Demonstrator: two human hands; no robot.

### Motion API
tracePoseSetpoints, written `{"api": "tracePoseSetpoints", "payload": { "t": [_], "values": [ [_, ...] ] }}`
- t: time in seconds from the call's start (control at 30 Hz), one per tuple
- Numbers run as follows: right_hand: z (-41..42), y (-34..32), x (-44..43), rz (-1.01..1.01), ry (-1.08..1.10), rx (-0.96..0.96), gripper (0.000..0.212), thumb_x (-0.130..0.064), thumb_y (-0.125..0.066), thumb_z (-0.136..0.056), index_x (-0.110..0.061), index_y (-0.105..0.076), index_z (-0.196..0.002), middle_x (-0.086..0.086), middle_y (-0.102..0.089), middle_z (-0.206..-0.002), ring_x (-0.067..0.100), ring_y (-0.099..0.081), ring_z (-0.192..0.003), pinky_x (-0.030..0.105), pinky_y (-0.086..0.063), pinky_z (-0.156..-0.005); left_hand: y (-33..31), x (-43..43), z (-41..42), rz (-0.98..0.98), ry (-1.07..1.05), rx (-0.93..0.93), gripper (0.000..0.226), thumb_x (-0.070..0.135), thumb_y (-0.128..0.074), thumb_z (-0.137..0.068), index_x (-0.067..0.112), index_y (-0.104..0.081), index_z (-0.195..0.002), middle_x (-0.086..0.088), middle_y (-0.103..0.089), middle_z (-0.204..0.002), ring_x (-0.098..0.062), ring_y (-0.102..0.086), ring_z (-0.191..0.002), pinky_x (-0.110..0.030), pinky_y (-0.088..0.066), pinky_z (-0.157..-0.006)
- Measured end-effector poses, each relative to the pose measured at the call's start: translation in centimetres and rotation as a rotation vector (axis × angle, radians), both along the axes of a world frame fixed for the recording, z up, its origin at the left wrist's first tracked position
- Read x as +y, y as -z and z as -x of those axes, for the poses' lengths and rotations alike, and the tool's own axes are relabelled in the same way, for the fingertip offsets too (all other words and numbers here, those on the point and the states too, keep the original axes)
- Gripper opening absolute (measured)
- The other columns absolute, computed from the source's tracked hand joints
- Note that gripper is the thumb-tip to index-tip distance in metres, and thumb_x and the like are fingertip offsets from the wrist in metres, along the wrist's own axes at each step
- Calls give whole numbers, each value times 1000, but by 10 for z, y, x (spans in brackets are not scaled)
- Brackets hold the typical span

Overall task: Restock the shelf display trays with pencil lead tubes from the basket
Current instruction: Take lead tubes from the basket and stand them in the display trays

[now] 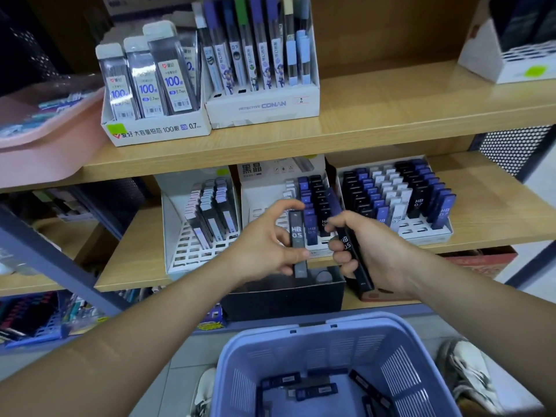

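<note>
My left hand (264, 245) pinches one black lead tube (298, 236) marked HB 0.5, held upright in front of the middle white display tray (255, 203). My right hand (367, 251) grips a few dark tubes (352, 245), also marked HB 0.5, just right of the left hand. The middle tray holds rows of blue and black tubes at its right side; its left slots show bare. Below, the lilac plastic basket (385, 350) holds several more dark tubes (316, 389) on its bottom.
A fuller tray (442, 233) stands right of the middle one, and a tray of grey tubes (186, 245) left of it. The upper shelf carries two boxes of lead packs (156, 130). A pink bin (45, 145) sits at far left. Shoes flank the basket.
</note>
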State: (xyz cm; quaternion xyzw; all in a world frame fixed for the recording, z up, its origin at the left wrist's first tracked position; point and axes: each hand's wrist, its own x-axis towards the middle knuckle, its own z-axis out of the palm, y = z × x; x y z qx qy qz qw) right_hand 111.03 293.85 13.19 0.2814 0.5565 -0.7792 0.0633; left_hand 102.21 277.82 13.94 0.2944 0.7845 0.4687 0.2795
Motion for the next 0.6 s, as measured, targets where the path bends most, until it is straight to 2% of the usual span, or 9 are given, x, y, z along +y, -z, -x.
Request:
{"api": "tracePoseSetpoints", "payload": {
  "t": [0.1, 0.13, 0.2, 0.27, 0.33, 0.4, 0.47, 0.5, 0.6],
  "values": [
    [-8, 0, 14, -4, 29, 11, 10, -13, -52, -99, -9, -54, -107, 5, -50, -68, 14, -44, -53, 21, -34, -44, 4, 1, 8, -5, -61, 51, 64, 5, -77, -77, 35, -44, -123, -4, -50, -60, -20, -60, -56, -39, -60, -70],
    [-10, 0, 19, -13, 31, 14, 10, -15, -52, -100, -9, -53, -109, 7, -53, -69, 16, -48, -55, 22, -38, -45, 4, 2, 10, -8, -75, 56, 64, 5, -77, -77, 33, -43, -123, -2, -50, -58, -20, -60, -56, -37, -59, -68],
    [-17, 1, 27, -53, 19, 8, 16, -22, -50, -102, -9, -56, -110, 8, -58, -69, 18, -54, -55, 24, -43, -46, 2, 6, 10, -34, -96, 57, 62, 3, -76, -78, 28, -41, -122, -9, -52, -63, -24, -60, -58, -25, -53, -53],
    [-21, 3, 33, -142, -1, 0, 23, -29, -50, -101, -10, -58, -112, 6, -58, -66, 14, -49, -49, 21, -37, -40, -1, 13, 6, -79, -128, 59, 56, -1, -73, -79, 23, -40, -118, -14, -52, -69, -27, -59, -62, -13, -42, -41],
    [-23, 4, 38, -190, -9, 11, 27, -32, -52, -100, -8, -59, -112, 2, -51, -63, 9, -39, -45, 17, -28, -37, -3, 21, 1, -124, -156, 55, 50, -2, -69, -82, 20, -40, -116, -11, -55, -72, -26, -60, -65, -10, -37, -36],
    [-23, 4, 39, -206, -57, 41, 21, -28, -58, -97, -10, -58, -107, -2, -44, -60, 7, -32, -45, 17, -23, -38, -1, 31, -2, -187, -175, 25, 42, -2, -66, -85, 22, -42, -109, -21, -62, -84, -35, -64, -73, -14, -46, -43],
    [-22, 8, 38, -256, -144, 52, 13, -20, -63, -94, -14, -55, -101, -3, -40, -60, 7, -30, -44, 17, -22, -39, 4, 40, -4, -249, -179, 3, 38, -4, -63, -87, 25, -42, -99, -29, -61, -88, -41, -65, -80, -25, -58, -61],
    [-21, 11, 36, -279, -165, 42, 11, -16, -63, -94, -14, -55, -101, -3, -40, -59, 7, -30, -43, 17, -23, -38, 7, 44, -4, -259, -178, 2, 36, -5, -60, -88, 25, -41, -97, -25, -60, -81, -36, -66, -76, -27, -59, -66],
    [-15, 16, 34, -270, -102, 18, 9, -10, -58, -95, -11, -57, -104, -1, -43, -59, 8, -34, -43, 17, -24, -37, 11, 51, -4, -257, -174, 13, 31, -4, -53, -93, 25, -41, -96, -8, -57, -70, -20, -68, -70, -18, -55, -64]
  ]
}}
